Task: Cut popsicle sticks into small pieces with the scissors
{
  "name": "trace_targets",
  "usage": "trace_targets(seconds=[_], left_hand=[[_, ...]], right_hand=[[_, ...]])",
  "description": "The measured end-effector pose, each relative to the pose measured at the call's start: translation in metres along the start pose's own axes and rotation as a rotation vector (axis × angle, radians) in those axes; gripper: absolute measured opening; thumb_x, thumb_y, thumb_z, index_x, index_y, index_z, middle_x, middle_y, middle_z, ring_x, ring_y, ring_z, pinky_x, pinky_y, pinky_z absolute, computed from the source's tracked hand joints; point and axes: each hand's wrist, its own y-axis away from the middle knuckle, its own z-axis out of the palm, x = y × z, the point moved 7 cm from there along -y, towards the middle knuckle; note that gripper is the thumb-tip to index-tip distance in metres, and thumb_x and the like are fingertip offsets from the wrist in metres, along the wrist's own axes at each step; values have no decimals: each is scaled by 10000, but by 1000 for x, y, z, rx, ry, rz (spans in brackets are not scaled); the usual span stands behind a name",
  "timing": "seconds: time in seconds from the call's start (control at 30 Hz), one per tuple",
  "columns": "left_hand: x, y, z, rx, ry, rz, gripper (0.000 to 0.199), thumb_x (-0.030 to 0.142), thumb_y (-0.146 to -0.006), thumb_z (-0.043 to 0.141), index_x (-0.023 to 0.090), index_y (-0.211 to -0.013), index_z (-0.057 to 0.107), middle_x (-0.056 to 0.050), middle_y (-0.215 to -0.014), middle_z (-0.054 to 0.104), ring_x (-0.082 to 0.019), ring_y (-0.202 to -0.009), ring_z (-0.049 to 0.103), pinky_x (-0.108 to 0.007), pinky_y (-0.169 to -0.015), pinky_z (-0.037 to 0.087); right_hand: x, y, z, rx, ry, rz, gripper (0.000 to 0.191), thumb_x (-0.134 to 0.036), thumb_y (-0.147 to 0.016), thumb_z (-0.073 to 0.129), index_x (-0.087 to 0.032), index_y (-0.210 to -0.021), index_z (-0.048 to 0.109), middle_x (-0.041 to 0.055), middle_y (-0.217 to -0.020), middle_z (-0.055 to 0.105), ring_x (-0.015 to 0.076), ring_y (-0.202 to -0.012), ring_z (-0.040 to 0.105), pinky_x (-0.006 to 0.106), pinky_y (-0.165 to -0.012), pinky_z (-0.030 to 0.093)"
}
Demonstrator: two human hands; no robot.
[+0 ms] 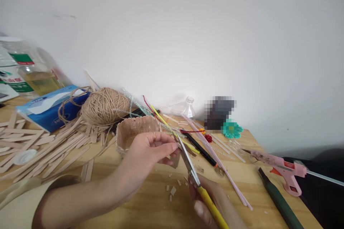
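My left hand (158,146), with a ring on one finger, is closed in a pinch in front of a small basket (138,128). What it pinches is too small to make out. My right hand (209,200) grips yellow-handled scissors (192,170), whose blades point up and left to the left fingertips. A brown piece (176,160) shows just below those fingertips. Small wood scraps (173,190) lie on the table beneath the blades.
On the left are craft sticks (64,146), a twine ball (104,105), a blue tissue pack (70,111) and bottles (40,78). Pipe cleaners (223,168), a teal flower (232,128), a pink glue gun (287,171) and a dark green tool (279,200) lie right.
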Motion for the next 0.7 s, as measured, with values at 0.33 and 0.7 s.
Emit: trace_targets(seconds=[0.33, 0.7], left_hand=[[-3, 1, -4, 41, -14, 2, 80, 217, -671, 680, 146, -643, 659, -4, -627, 629, -98, -575, 550, -207, -547, 446], [-6, 2, 2, -4, 62, -26, 81, 208, -675, 676, 142, -635, 653, -3, -602, 635, -102, -572, 556, -227, -595, 457]], right_hand=[[4, 2, -1, 22, -6, -14, 584, -778, -700, 348, -200, -699, 426, -14, -649, 378, 145, -590, 344, 240, -512, 292], [-2, 2, 1, 19, -21, -40, 639, -798, -699, 302, -184, -773, 464, -14, -648, 377, 148, -593, 359, 260, -558, 345]])
